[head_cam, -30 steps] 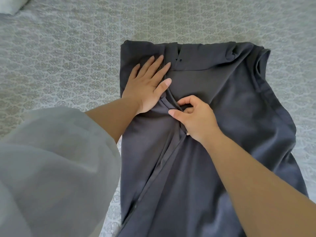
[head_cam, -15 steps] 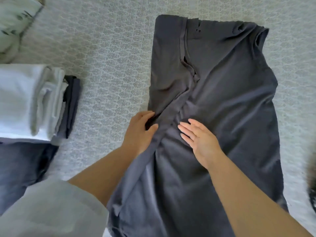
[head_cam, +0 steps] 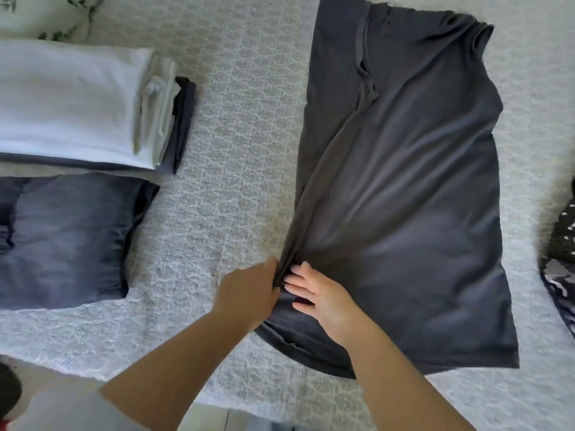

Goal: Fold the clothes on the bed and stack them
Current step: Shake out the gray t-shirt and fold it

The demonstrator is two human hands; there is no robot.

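One dark grey shirt (head_cam: 404,188) lies spread on the bed (head_cam: 236,169), toward its right side, with the hem close to the near edge and the collar end reaching toward the far edge. Its left side is folded inward along a long diagonal crease that runs from the collar area down to the hem. The left hand (head_cam: 249,290) grips the bunched fabric at the lower end of that fold, fingers curled into the cloth. The right hand (head_cam: 320,293) rests just beside it, flat on the shirt with fingers straight, pressing the cloth down.

Well apart, at the bed's left edge, sits a stack of folded clothes (head_cam: 77,101), white pieces on top of dark ones. Just in front of that stack lies a folded pair of grey jeans (head_cam: 65,241). At the right edge, a dark patterned garment (head_cam: 560,269) shows only partly.
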